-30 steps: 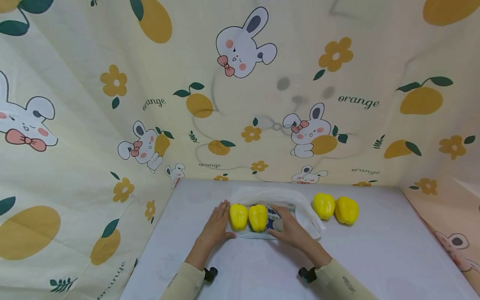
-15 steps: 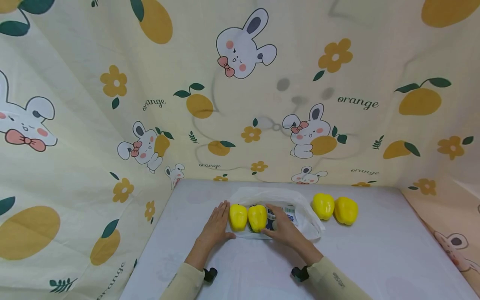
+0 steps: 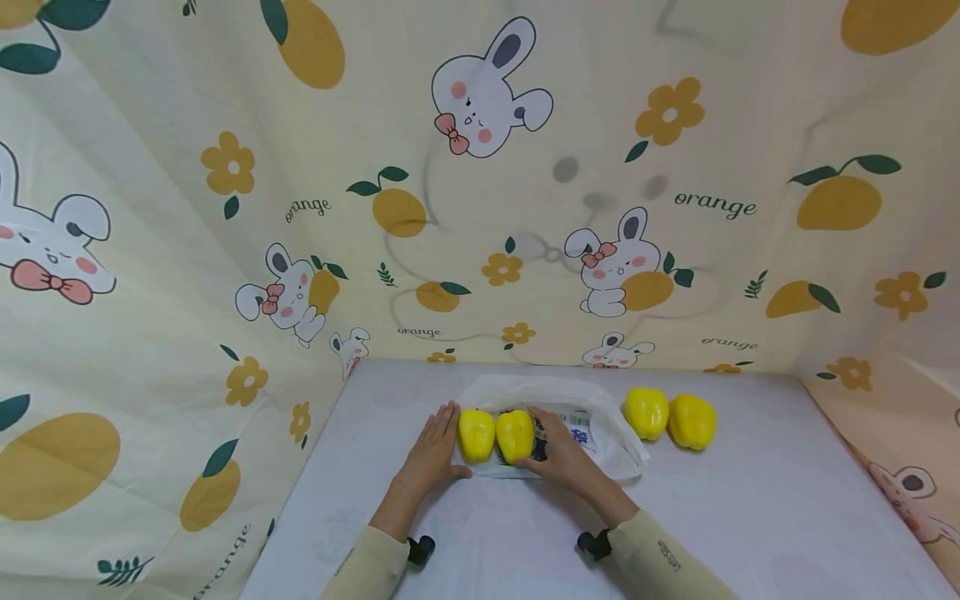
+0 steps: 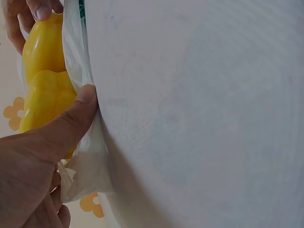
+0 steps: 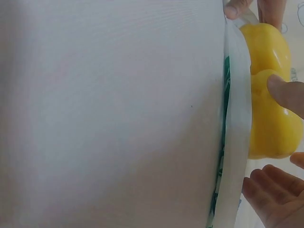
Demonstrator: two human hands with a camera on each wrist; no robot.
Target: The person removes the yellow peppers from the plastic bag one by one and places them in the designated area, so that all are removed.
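Now, from my end, the right hand (image 3: 561, 454) has slid left and, I judge, loosely holds the second pepper (image 3: 515, 437) between thumb and fingers, so the pair on the bag (image 3: 621, 457) is flanked both sides. The left hand (image 3: 431, 450) lies straight-fingered beside the first pepper (image 3: 477, 436). I read "orange" on the backdrop (image 3: 716, 204); print (image 3: 580, 435) on the bag and lettering on the right sleeve (image 3: 652, 554) stay illegible

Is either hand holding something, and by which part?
The right hand has its thumb at the near end of the bag's right pepper; whether it grips cannot be told. The left hand rests against the bag, fingers straight.
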